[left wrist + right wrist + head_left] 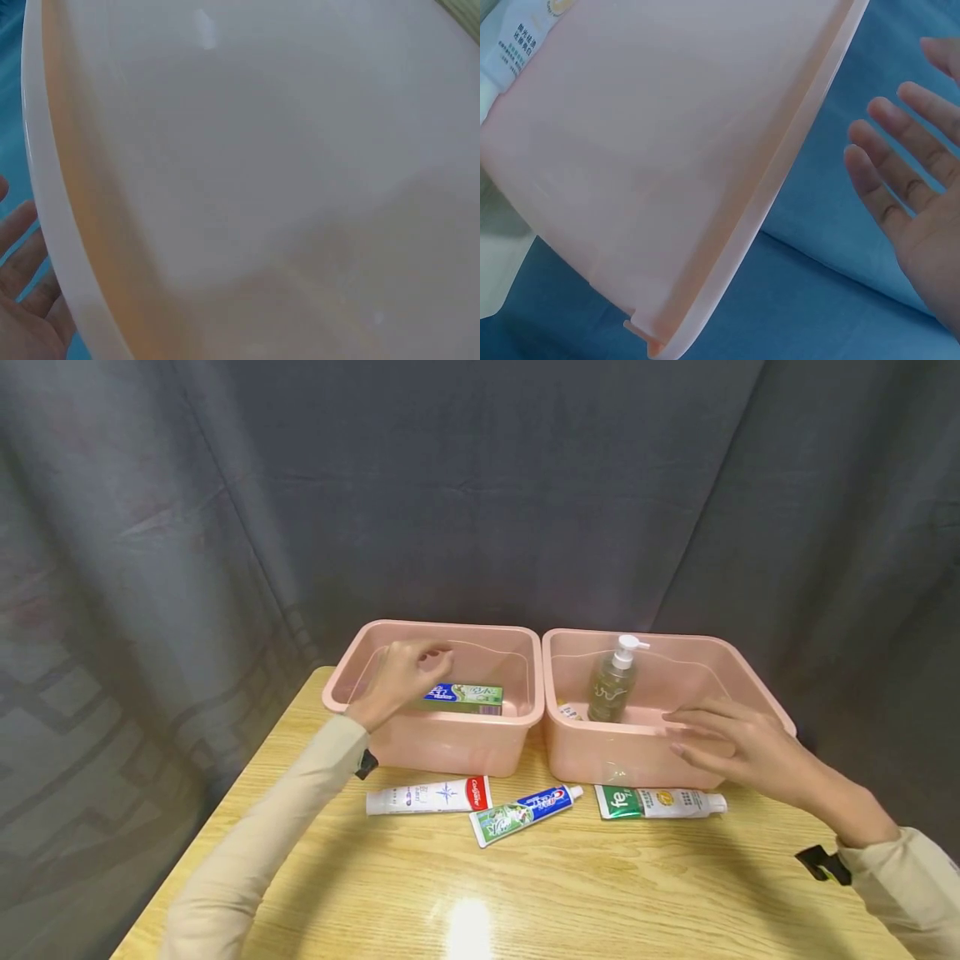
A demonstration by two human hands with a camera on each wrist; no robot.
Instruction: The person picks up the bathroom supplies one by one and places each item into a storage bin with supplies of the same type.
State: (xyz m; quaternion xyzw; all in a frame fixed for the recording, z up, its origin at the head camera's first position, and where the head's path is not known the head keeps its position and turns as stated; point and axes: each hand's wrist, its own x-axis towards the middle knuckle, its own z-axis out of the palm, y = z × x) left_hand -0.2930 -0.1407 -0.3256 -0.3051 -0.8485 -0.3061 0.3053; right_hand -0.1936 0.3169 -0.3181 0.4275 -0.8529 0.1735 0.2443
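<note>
Pale wood tabletop carries three printed plastic tubes lying flat, probably for stability. Beyond, left hand and right hand, fingers apart, gripping nothing, hover over two rectangular pink plastic bins, whose walls seemingly contain a green-blue carton and clear white-pumped bottle.

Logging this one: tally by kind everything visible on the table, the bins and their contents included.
Pink bins: 2
Toothpaste tubes: 3
Toothpaste carton: 1
Pump bottle: 1
Partly hidden white item, kind unclear: 1
Total: 8
</note>
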